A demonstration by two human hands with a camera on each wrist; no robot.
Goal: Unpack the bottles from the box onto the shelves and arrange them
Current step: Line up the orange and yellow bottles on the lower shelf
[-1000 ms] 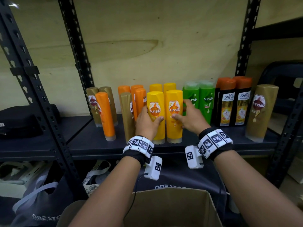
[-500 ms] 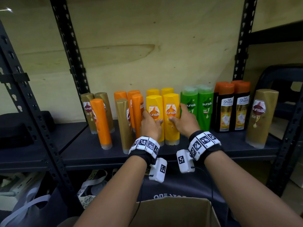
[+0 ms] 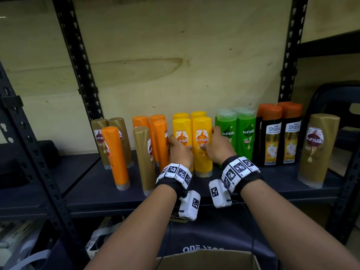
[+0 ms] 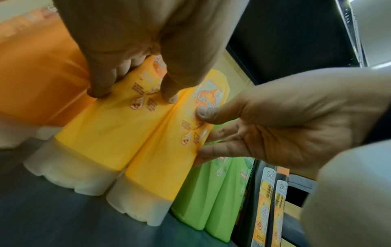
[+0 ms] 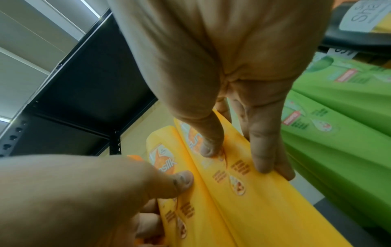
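Note:
Two yellow Sunsilk bottles stand cap-down, side by side, on the dark shelf (image 3: 93,193). My left hand (image 3: 179,148) grips the left yellow bottle (image 3: 182,131), thumb (image 4: 169,95) on its label and fingers (image 4: 99,90) round its left side. My right hand (image 3: 213,142) grips the right yellow bottle (image 3: 202,160), thumb (image 5: 209,148) on the front and fingers (image 5: 264,160) round its right edge. Two more yellow bottles (image 3: 198,114) stand right behind them. The cardboard box (image 3: 210,260) sits open below my forearms; its inside is hidden.
Left of the yellow pair stand orange bottles (image 3: 115,152) and gold bottles (image 3: 145,156). To the right are green bottles (image 3: 246,133), black orange-capped bottles (image 3: 272,137) and one gold bottle (image 3: 317,149). Black uprights (image 3: 78,55) frame the bay. Bags lie underneath.
Both hands have slid the two front yellow bottles back from the shelf's front edge, close against the rear yellow pair. The grips look the same.

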